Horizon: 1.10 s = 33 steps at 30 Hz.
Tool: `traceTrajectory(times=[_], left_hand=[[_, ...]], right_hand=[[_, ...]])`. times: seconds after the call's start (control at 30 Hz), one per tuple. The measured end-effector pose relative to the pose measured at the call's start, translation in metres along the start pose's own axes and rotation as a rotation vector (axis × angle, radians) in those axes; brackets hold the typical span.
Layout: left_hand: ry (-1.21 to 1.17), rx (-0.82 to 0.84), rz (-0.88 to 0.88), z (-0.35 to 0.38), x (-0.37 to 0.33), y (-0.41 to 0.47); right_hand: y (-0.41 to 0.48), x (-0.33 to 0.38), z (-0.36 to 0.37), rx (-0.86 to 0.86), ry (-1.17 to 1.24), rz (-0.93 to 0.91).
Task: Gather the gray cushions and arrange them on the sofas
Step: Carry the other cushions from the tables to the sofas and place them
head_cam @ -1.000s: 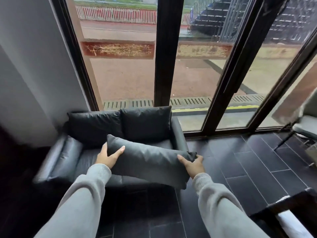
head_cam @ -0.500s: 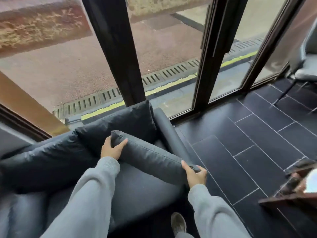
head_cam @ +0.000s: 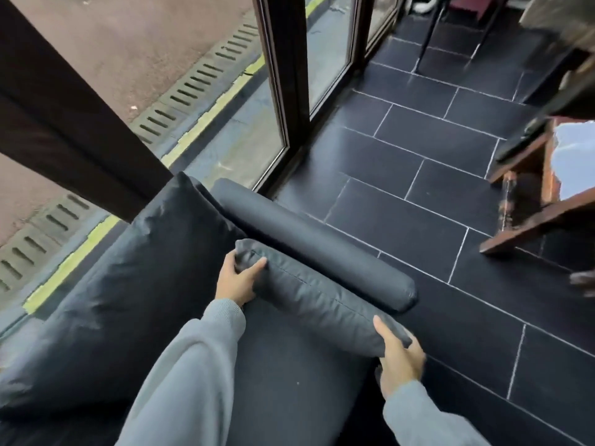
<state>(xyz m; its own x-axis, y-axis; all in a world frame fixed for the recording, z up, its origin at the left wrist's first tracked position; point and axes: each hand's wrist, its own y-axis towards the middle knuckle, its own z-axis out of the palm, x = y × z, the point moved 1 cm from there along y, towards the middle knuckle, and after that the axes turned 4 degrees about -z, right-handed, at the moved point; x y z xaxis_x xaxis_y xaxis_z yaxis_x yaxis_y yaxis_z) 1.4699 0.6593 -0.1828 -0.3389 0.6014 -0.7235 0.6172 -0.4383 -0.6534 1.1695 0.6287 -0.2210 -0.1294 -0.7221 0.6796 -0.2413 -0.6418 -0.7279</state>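
Observation:
A long gray cushion (head_cam: 318,300) lies along the inside of the right armrest (head_cam: 309,246) of a dark sofa (head_cam: 289,381). My left hand (head_cam: 236,281) grips its far end, near the back cushion (head_cam: 135,284). My right hand (head_cam: 401,362) holds its near end at the seat's front corner. Both arms wear gray sleeves. The cushion's lower edge rests on or just above the seat; I cannot tell which.
Tall dark-framed glass doors (head_cam: 283,75) stand behind the sofa. Dark tiled floor (head_cam: 418,175) stretches to the right. A wooden table (head_cam: 534,201) with a glass top stands at the right edge. Chair legs (head_cam: 431,30) show at the top.
The cushion has gone from held out in front of the sofa to lying down against the right armrest. The view has closed in and tilted down over the seat.

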Motion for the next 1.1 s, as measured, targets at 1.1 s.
traceTrajectory(times=[1.1], left_hand=[[0.578, -0.071, 0.029, -0.030, 0.054, 0.046]], right_hand=[[0.048, 0.011, 0.035, -0.166, -0.316, -0.313]])
